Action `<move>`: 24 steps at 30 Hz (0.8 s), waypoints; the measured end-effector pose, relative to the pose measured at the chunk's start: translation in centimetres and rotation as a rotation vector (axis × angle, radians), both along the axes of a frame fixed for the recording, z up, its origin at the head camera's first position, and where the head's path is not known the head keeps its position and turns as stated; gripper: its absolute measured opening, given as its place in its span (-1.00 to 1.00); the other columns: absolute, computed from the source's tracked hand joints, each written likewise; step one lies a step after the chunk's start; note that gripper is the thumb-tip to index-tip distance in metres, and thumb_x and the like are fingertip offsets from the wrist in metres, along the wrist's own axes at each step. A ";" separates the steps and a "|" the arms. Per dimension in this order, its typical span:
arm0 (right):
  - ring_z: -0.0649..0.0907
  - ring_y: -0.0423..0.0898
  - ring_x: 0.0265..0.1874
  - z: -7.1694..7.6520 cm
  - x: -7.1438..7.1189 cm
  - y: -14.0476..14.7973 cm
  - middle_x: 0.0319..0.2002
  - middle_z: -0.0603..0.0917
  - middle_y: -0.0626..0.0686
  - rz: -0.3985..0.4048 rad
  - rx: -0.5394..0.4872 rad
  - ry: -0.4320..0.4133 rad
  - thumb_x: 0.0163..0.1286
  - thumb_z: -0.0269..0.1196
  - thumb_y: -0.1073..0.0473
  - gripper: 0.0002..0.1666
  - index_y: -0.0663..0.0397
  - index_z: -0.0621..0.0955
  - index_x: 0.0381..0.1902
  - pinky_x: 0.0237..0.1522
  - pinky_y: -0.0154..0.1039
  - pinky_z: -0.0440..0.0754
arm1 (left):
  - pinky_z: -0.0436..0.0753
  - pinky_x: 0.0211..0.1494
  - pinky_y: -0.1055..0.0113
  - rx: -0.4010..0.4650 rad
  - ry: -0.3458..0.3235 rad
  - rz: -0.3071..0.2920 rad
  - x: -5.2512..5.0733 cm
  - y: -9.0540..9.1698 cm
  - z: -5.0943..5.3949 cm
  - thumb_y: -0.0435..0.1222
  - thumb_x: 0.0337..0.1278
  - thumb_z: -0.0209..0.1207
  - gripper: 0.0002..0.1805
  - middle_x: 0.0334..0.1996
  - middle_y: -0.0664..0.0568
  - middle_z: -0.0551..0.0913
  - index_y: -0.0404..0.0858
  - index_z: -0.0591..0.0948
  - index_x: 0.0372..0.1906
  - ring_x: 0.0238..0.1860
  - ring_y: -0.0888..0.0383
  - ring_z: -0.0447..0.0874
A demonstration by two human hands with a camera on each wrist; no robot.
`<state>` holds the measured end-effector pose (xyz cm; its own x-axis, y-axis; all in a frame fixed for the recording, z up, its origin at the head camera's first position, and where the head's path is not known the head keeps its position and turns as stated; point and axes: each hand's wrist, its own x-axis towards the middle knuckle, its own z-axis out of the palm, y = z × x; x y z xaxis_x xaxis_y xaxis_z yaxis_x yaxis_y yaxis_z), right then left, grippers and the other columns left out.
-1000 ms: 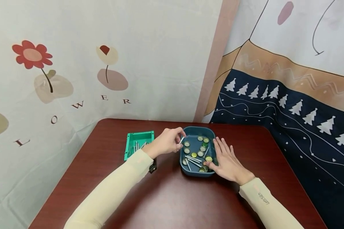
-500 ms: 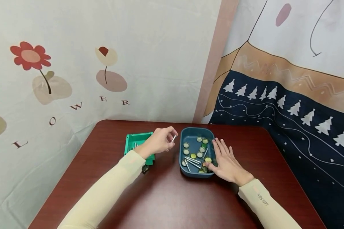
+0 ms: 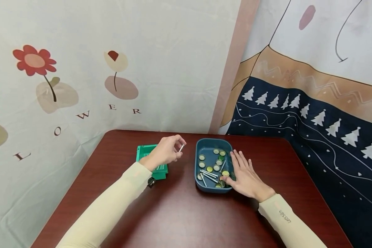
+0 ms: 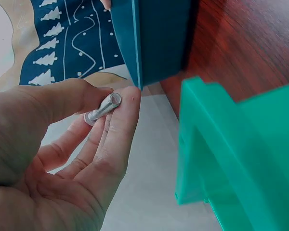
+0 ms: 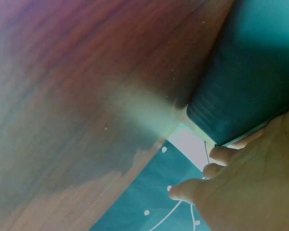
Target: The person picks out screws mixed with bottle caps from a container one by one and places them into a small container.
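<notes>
Between thumb and fingers, my left hand (image 3: 165, 151) pinches a silvery bolt (image 4: 104, 108), its threaded end showing in the left wrist view. That hand is above the table between a green bin (image 3: 162, 172) and a dark blue tray (image 3: 214, 142), nearer the bin, which the forearm and hand partly cover. Inside the tray lie several bottle caps (image 3: 202, 157) and several bolts (image 3: 208, 173). My right hand (image 3: 246, 177) rests on the tray's right side with straight fingers, the thumb over the rim. What the bin holds is hidden now.
Both containers stand on a dark red-brown wooden table (image 3: 186, 213), toward its far edge. Behind it hangs a pale cloth (image 3: 173, 69) printed with flowers and letters. A navy cloth with white trees (image 3: 313, 137) hangs at the right.
My left hand has moved left with the bolt, from the tray's left rim toward the green bin. The right hand stays on the tray, and the tray's contents look unchanged.
</notes>
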<state>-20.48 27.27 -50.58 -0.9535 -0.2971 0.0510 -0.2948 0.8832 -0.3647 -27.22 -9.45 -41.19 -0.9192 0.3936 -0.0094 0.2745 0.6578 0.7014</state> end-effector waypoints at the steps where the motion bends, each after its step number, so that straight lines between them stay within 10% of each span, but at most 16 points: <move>1: -0.07 0.43 0.94 0.0 0.0 0.0 0.95 -0.02 0.31 0.001 0.002 0.001 0.66 0.33 -0.41 0.33 0.21 -0.01 0.95 0.81 0.70 -0.06 | 0.94 -0.15 0.24 0.000 -0.002 0.007 0.0 -0.2 0.1 -0.45 0.52 0.48 -0.59 0.03 -0.17 0.79 -0.21 0.71 0.33 -0.26 0.02 0.90; 24: -0.06 0.44 0.94 -0.3 -0.1 0.2 0.95 -0.01 0.29 0.001 -0.014 -0.002 0.63 0.34 -0.42 0.34 0.19 0.01 0.95 0.80 0.72 -0.09 | 0.84 -0.05 0.23 -0.096 0.054 0.121 -0.7 -6.2 -0.3 -0.37 0.59 0.43 -0.65 0.10 -0.17 0.79 -0.24 0.72 0.33 -0.32 0.16 0.85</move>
<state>-20.55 27.42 -50.92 -0.9534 -0.2969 0.0535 -0.2945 0.8777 -0.3780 -27.90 -15.70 -41.44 -0.9600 0.2800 0.0086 0.2248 0.7516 0.6202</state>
